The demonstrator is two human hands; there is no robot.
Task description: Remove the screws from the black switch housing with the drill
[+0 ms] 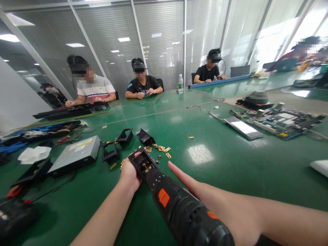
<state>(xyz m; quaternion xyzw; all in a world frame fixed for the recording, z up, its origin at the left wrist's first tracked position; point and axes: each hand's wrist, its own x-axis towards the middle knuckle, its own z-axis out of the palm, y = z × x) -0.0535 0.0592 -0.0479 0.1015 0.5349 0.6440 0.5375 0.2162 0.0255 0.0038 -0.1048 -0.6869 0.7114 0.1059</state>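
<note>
My left hand [130,173] is closed round the left side of a black plastic housing [143,162], tilted with its open side up and brass-coloured parts inside. My right hand [202,194] holds a black power screwdriver [179,208] with orange buttons; its index finger stretches out along the side, while the other fingers are hidden behind the tool. The tool's front end is at the housing's near edge, and its tip cannot be made out. Small brass plates [162,148] and a few screws [159,157] lie just beyond the housing on the green table [230,171].
Black frames [109,152] and a silver drive [75,153] lie to the left, near a black and orange tool [15,215]. At the right are a phone-like slab [243,127] and circuit boards [287,119]. Several people sit across the table.
</note>
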